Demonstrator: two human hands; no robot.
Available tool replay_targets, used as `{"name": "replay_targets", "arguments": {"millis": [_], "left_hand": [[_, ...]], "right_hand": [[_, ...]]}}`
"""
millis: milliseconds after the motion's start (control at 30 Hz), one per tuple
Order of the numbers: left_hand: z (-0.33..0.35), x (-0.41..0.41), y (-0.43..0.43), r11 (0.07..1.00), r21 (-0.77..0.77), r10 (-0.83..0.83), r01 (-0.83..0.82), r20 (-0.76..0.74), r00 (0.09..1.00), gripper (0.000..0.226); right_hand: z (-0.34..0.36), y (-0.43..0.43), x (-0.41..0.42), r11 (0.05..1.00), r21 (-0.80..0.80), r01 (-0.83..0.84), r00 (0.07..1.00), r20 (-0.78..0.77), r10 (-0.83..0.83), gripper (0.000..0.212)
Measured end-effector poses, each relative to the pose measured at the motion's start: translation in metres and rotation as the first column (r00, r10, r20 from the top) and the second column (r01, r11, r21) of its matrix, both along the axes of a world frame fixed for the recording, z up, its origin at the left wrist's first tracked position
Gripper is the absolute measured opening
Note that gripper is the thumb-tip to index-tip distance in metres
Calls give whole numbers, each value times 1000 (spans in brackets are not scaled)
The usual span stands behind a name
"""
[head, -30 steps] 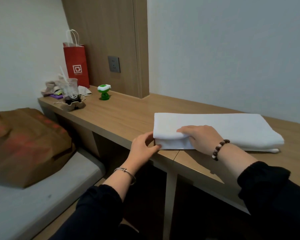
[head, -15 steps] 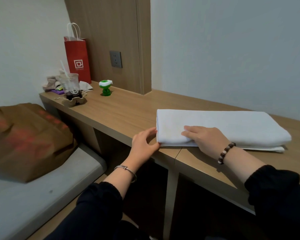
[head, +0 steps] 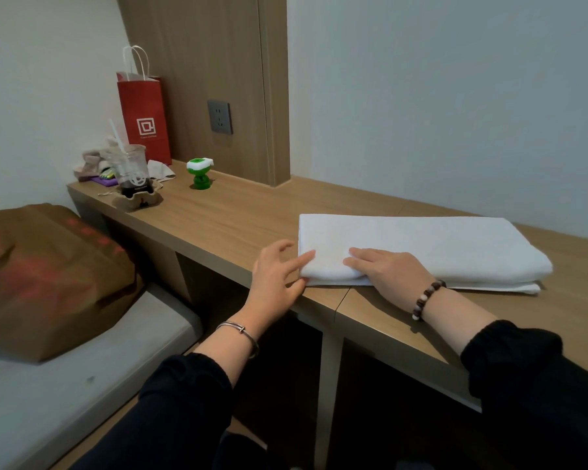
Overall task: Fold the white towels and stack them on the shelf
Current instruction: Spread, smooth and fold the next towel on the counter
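Long pale wooden shelf [head: 238,225] bears a folded white towel [head: 438,245]; right hand [head: 387,269] presses flat on it, left hand [head: 275,276], fingers [head: 304,258] spread, touches its end.

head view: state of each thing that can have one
white towel, folded, flat on the desk
left hand, open, fingertips touching the towel's left end
right hand, open, flat on the towel
plastic cup, upright, dark drink low
red paper bag, upright
wall socket, nothing plugged in
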State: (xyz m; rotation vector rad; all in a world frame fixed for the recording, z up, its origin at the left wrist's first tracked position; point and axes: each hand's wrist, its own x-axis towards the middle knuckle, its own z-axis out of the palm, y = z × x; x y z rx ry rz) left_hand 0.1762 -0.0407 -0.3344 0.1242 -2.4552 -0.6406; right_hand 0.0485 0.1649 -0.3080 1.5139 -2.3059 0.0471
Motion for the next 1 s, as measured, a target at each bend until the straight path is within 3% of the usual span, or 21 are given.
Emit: {"name": "replay_targets", "arguments": {"millis": [67, 133, 367, 467, 600, 667, 733, 833, 1000], "left_hand": [[5, -4, 0, 934, -351, -83, 64, -40, 996, 44], [10, -7, 2, 856, -488, -157, 172, 72, 985, 44], [12, -1, -4, 923, -364, -75, 125, 146, 986, 44], [23, -3, 0, 938, -336, -30, 81, 153, 988, 31], [44, -27, 17, 856, -508, 167, -98, 93, 982, 31], [53, -46, 28, 867, -483, 201, -127, 104, 974, 29], [54, -65, 38, 930, -368, 113, -15, 245, 963, 36], [42, -79, 46, 945, -298, 31, 137, 498, 866, 47], [31, -84, 40, 933, -328, 62, 147, 550, 833, 52]], "right_hand": [[-1, 0, -3, 999, 28, 23, 999, 36, -24, 47], [-2, 1, -4, 999, 31, 36, 998, 55, -38, 49], [-2, 41, -21, 986, 39, 164, 985, 45, -166, 52], [-5, 65, -25, 970, 1, 242, 969, 55, -242, 50], [-8, 54, -13, 981, 8, 192, 977, 90, -192, 48], [-7, 42, -5, 987, 12, 160, 983, 90, -160, 47], [-7, 34, 2, 992, 10, 129, 988, 87, -130, 45], [-7, 30, 6, 994, 21, 109, 991, 77, -110, 45], [-4, 43, 2, 984, 30, 177, 977, 113, -179, 50]]}}
